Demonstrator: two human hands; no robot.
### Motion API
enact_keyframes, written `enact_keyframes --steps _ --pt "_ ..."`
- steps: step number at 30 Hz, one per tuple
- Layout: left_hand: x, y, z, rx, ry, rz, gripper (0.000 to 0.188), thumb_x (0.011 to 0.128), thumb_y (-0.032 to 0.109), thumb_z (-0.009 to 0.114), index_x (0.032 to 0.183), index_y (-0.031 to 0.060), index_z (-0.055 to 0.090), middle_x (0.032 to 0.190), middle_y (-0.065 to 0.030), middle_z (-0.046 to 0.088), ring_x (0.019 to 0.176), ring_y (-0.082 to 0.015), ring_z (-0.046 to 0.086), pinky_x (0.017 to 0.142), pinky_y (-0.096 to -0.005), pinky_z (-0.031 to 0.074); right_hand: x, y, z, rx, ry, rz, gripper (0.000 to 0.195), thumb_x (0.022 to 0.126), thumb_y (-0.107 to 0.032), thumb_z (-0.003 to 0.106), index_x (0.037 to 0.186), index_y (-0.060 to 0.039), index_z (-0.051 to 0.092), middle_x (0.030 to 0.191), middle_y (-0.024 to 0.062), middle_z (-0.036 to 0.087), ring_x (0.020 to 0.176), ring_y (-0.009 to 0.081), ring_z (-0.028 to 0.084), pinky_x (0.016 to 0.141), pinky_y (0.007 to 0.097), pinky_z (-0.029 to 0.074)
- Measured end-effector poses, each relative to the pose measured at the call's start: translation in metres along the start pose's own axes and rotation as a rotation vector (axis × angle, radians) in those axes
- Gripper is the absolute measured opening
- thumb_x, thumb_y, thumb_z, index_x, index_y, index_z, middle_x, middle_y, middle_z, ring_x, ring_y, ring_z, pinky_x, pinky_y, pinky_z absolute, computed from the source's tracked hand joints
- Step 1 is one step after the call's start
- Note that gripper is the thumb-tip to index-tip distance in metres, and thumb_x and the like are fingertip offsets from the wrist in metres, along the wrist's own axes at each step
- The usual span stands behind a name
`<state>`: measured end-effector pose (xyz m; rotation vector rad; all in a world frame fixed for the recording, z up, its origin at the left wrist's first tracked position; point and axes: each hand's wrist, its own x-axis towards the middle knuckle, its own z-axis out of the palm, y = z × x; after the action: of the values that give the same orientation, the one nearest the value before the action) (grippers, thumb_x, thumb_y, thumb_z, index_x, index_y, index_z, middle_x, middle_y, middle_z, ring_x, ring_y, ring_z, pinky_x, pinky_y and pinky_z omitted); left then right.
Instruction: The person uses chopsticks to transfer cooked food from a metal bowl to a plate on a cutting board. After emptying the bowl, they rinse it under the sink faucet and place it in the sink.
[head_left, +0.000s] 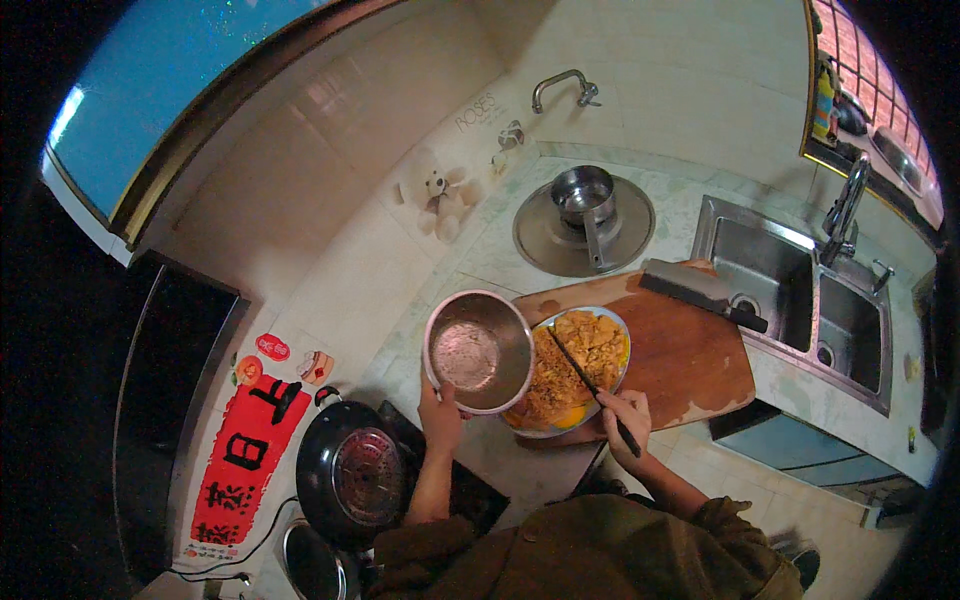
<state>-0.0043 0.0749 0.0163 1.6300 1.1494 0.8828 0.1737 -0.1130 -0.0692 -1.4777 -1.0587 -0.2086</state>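
Observation:
My left hand (441, 416) grips the rim of a round metal bowl (478, 352), tilted so that its inside faces me. Only a wet sheen and small residue show in it. Dark chopsticks (574, 360) are in my right hand (628, 427), their tips touching the food. That food (585, 345), yellowish-brown pieces with a crumbly brown part, covers a large oval plate (627, 330) with a coloured rim. The bowl overlaps the plate's left side. Beneath the plate lies a wooden cutting board (690, 360).
A cleaver (682, 289) lies across the board's far edge, its handle over the double sink (765, 270). Behind the board, a small saucepan (583, 196) stands on a round metal lid (630, 240). A black wok (352, 472) is at left, near a power cord (277, 517).

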Motion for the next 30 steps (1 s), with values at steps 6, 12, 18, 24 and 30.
enact_keyframes --steps 6,12,18,24,30 --pt "0.007 -0.007 -0.018 -0.304 0.213 -0.237 0.041 0.084 0.011 0.041 0.124 0.0134 0.031 0.099 -0.0096 0.05 0.069 -0.0192 0.056 0.043 -0.0276 0.046 -0.008 -0.005 -0.007 0.045 0.059 0.136 0.017 0.07 -0.004 0.059 0.087 -0.0005 0.061 0.079 0.011 0.057 0.071 0.023 0.05 0.065 0.0321 0.04" --pt "0.008 -0.041 -0.021 -0.63 0.131 -0.334 0.047 0.081 0.017 0.045 0.125 0.0152 0.029 0.108 -0.0082 0.043 0.078 -0.0205 0.051 0.048 -0.0273 0.045 0.006 0.01 -0.02 -0.066 -0.018 0.144 0.015 0.073 -0.006 0.057 0.088 -0.0036 0.061 0.07 0.0091 0.052 0.068 0.0224 0.049 0.061 0.0307 0.039" --pt "0.007 -0.034 0.002 -0.499 0.186 -0.401 0.05 0.081 0.019 0.045 0.127 0.0159 0.027 0.111 -0.0069 0.042 0.081 -0.0204 0.051 0.049 -0.0275 0.044 0.039 -0.011 -0.029 0.06 -0.086 0.17 0.014 0.074 -0.004 0.057 0.087 -0.0028 0.062 0.071 0.0087 0.058 0.064 0.0215 0.051 0.06 0.0299 0.04" --pt "0.005 -0.018 -0.007 -0.542 0.385 -0.34 0.048 0.082 0.02 0.045 0.127 0.0171 0.027 0.115 -0.004 0.041 0.083 -0.0186 0.048 0.055 -0.0292 0.041 0.016 0.007 -0.006 0.204 -0.183 0.242 0.014 0.072 -0.002 0.06 0.086 -0.0009 0.06 0.076 0.0099 0.06 0.067 0.0206 0.054 0.059 0.0292 0.042" --pt "-0.027 -0.016 -0.014 -0.596 0.519 -0.368 0.048 0.082 0.017 0.045 0.127 0.0179 0.029 0.114 -0.0046 0.043 0.081 -0.0177 0.049 0.05 -0.0268 0.041 0.017 0.021 -0.001 0.306 -0.255 0.223 0.01 0.072 -0.001 0.059 0.082 0.0007 0.058 0.078 0.0123 0.057 0.069 0.022 0.056 0.06 0.0284 0.044"
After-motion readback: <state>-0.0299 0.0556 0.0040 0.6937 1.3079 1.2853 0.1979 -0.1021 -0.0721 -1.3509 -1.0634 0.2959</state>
